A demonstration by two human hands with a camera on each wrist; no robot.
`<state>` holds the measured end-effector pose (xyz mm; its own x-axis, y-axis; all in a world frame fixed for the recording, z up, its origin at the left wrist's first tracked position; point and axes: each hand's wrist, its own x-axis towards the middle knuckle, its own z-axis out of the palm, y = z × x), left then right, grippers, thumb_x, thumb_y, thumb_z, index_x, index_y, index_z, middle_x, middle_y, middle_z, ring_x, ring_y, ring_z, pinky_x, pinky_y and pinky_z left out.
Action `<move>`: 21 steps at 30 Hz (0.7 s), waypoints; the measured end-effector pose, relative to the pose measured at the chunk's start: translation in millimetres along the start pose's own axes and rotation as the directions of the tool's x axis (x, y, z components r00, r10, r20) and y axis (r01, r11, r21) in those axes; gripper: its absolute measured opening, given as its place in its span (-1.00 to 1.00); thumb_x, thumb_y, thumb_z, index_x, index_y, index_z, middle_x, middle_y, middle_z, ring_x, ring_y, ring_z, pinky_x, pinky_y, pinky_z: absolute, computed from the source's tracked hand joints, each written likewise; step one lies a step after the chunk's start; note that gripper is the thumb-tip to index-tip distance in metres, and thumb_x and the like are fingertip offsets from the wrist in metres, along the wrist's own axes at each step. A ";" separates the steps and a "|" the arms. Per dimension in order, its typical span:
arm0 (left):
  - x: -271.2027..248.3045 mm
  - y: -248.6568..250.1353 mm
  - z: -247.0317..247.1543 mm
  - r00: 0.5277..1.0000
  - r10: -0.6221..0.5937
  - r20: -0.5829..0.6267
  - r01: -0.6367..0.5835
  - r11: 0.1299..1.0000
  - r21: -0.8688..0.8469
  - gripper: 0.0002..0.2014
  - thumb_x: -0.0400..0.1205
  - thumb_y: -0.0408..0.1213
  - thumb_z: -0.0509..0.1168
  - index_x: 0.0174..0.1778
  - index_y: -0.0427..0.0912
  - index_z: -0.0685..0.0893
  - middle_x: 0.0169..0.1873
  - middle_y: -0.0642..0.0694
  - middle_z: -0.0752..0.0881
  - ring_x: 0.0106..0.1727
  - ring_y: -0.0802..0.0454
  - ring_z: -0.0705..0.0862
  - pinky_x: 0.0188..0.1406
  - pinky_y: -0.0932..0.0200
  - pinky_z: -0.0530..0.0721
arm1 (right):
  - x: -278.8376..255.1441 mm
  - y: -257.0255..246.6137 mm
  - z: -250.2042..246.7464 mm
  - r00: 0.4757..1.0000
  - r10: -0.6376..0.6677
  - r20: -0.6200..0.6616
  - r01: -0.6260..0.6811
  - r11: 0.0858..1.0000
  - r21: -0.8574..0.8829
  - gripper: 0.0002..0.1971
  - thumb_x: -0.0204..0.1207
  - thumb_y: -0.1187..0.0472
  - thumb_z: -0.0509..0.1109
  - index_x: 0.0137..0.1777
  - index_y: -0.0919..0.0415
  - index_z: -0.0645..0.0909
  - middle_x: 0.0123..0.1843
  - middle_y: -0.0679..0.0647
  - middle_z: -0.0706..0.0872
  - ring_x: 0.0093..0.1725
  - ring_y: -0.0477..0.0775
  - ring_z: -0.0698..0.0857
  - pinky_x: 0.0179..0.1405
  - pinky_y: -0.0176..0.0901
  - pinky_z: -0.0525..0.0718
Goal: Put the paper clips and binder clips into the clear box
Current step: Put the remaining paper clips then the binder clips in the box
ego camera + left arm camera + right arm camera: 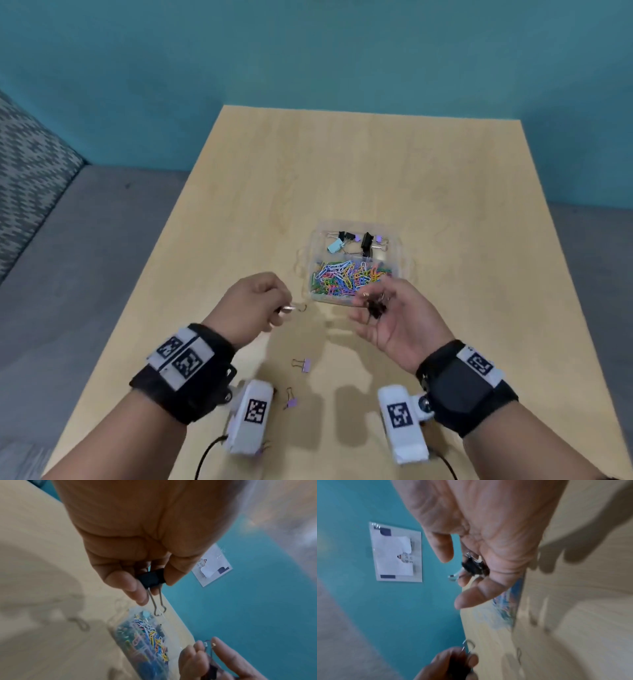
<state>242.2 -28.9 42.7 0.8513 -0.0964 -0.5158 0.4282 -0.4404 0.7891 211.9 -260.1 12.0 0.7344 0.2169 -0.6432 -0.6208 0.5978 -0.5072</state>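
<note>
The left hand (255,305) pinches a black binder clip (152,578) between thumb and fingertips, its wire handles pointing away from the grip toward the clear box (397,251). The right hand (394,315) is half spread, palm up, with black binder clips (376,308) loosely cradled against its curled fingers; how many, I cannot tell. The box sits on the bench (445,192) just beyond both grips, colored paper clips (346,277) in its near compartment, binder clips in the far one. 2 purple binder clips lie on the bench behind the grips, one (303,365) nearer them than the other (291,401).
</note>
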 end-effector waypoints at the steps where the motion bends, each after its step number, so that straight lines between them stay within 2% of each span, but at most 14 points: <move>1: 16.8 8.4 6.8 1.000 0.008 -0.024 -0.009 1.000 -0.019 -0.87 0.58 -0.39 0.24 -0.23 -0.30 0.66 -0.34 -0.18 0.72 -0.42 0.00 0.58 -0.43 0.15 0.50 | 6.4 -9.3 1.0 1.000 -0.016 -0.011 0.016 1.000 0.001 -0.82 0.64 0.17 0.27 -0.14 0.25 0.58 -0.27 0.20 0.61 -0.37 0.12 0.64 -0.52 -0.16 0.69; 4: 65.1 31.4 27.0 0.995 0.050 -0.083 -0.051 0.999 -0.008 -0.87 0.59 -0.36 0.27 -0.27 -0.21 0.65 -0.34 -0.16 0.69 -0.42 -0.01 0.61 -0.33 0.04 0.64 | 34.3 -36.8 14.4 0.978 -0.182 -0.105 0.145 0.947 -0.287 -0.92 0.63 0.36 0.26 -0.10 0.23 0.50 -0.32 0.20 0.59 -0.48 0.06 0.57 -0.63 -0.23 0.57; 6: 88.5 42.4 37.8 0.990 0.097 -0.107 -0.094 0.995 0.027 -0.86 0.57 -0.34 0.29 -0.32 -0.14 0.64 -0.38 -0.12 0.68 -0.41 -0.04 0.65 -0.17 -0.09 0.73 | 54.0 -54.6 22.9 0.941 -0.306 -0.146 0.188 0.830 -0.525 -0.88 0.59 0.43 0.22 -0.14 0.26 0.51 -0.34 0.21 0.60 -0.51 0.05 0.56 -0.61 -0.20 0.56; 8: 101.6 48.9 43.9 0.986 0.133 -0.104 -0.129 0.991 0.046 -0.88 0.54 -0.30 0.31 -0.31 -0.09 0.66 -0.43 -0.09 0.68 -0.38 -0.10 0.68 -0.09 -0.21 0.75 | 69.6 -68.7 27.1 0.911 -0.373 -0.174 0.168 0.724 -0.668 -0.84 0.54 0.45 0.20 -0.19 0.25 0.56 -0.33 0.23 0.64 -0.50 0.09 0.61 -0.46 -0.01 0.71; 10: 105.8 50.0 45.8 0.985 0.154 -0.084 -0.152 0.988 0.034 -0.95 0.53 -0.26 0.33 -0.24 -0.07 0.69 -0.38 -0.08 0.71 -0.29 -0.14 0.71 -0.05 -0.24 0.73 | 77.8 -78.0 29.7 0.901 -0.391 -0.190 0.140 0.675 -0.724 -0.83 0.54 0.43 0.21 -0.19 0.25 0.59 -0.29 0.25 0.67 -0.43 0.17 0.68 -0.18 0.28 0.78; 12: 101.9 47.6 41.8 0.981 0.173 -0.086 -0.171 0.985 0.027 -0.95 0.56 -0.28 0.34 -0.11 -0.08 0.70 -0.31 -0.06 0.72 -0.20 -0.13 0.72 -0.01 -0.19 0.73 | 76.4 -82.2 32.7 0.919 -0.356 -0.171 0.126 0.675 -0.727 -0.89 0.60 0.36 0.25 -0.04 0.26 0.61 -0.18 0.26 0.67 -0.27 0.23 0.71 -0.03 0.35 0.74; 14: 91.0 40.1 29.8 0.980 0.165 -0.108 -0.167 0.986 -0.010 -0.92 0.59 -0.32 0.32 -0.07 -0.09 0.69 -0.28 -0.04 0.71 -0.18 -0.09 0.71 -0.01 -0.17 0.74 | 71.9 -82.4 31.9 0.932 -0.324 -0.163 0.097 0.654 -0.750 -0.79 0.62 0.29 0.27 0.21 0.26 0.59 -0.07 0.20 0.66 -0.16 0.20 0.73 -0.02 0.27 0.76; 15: 82.6 33.1 20.7 0.981 0.150 -0.124 -0.154 0.988 -0.029 -0.92 0.59 -0.34 0.32 -0.08 -0.10 0.68 -0.29 -0.05 0.70 -0.19 -0.09 0.71 -0.02 -0.17 0.72 | 67.8 -81.4 30.4 0.930 -0.336 -0.151 0.096 0.616 -0.782 -0.72 0.61 0.28 0.27 0.30 0.25 0.57 -0.03 0.16 0.65 -0.13 0.18 0.72 -0.02 0.22 0.77; 16: 72.7 22.9 10.0 0.981 0.133 -0.144 -0.139 0.990 -0.033 -0.92 0.59 -0.35 0.31 -0.11 -0.10 0.68 -0.30 -0.07 0.70 -0.19 -0.10 0.71 -0.04 -0.16 0.71 | 61.8 -79.2 29.5 0.919 -0.375 -0.124 0.108 0.541 -0.834 -0.68 0.60 0.25 0.27 0.34 0.23 0.55 -0.02 0.11 0.66 -0.12 0.18 0.72 -0.01 0.21 0.77; 18: 49.0 -4.8 -12.9 0.976 0.102 -0.194 -0.097 0.995 0.038 -0.94 0.58 -0.30 0.32 -0.15 -0.07 0.69 -0.32 -0.07 0.71 -0.21 -0.13 0.72 -0.10 -0.12 0.72 | 45.6 -66.2 30.6 0.887 -0.462 -0.007 0.156 0.313 -0.937 -0.70 0.60 0.19 0.26 0.31 0.14 0.58 0.00 0.02 0.70 -0.11 0.14 0.72 0.03 0.13 0.72; 19: 34.6 -20.8 -23.9 0.974 0.088 -0.209 -0.060 0.989 0.138 -0.94 0.56 -0.25 0.32 -0.18 -0.02 0.68 -0.33 -0.04 0.72 -0.24 -0.10 0.72 -0.16 -0.06 0.72 | 36.0 -54.5 32.6 0.880 -0.470 0.066 0.180 0.203 -0.962 -0.71 0.60 0.16 0.26 0.29 0.11 0.58 0.03 -0.01 0.70 -0.10 0.10 0.69 0.04 0.04 0.67; 21: 2.2 -52.4 -40.2 0.977 0.034 -0.209 0.052 0.919 0.391 -0.94 0.56 -0.16 0.29 -0.22 0.02 0.64 -0.33 0.02 0.72 -0.28 0.01 0.68 -0.30 0.10 0.62 | 16.5 -21.5 37.1 0.903 -0.376 0.211 0.235 0.021 -0.972 -0.71 0.62 0.13 0.26 0.32 0.05 0.56 0.09 -0.04 0.68 0.00 0.04 0.65 0.06 -0.05 0.60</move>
<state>233.8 29.8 13.7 0.9098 0.0775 -0.4078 0.3193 -0.7584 0.5682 247.6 -240.7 33.6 0.9538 0.1338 -0.2692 -0.1067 -0.6865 -0.7193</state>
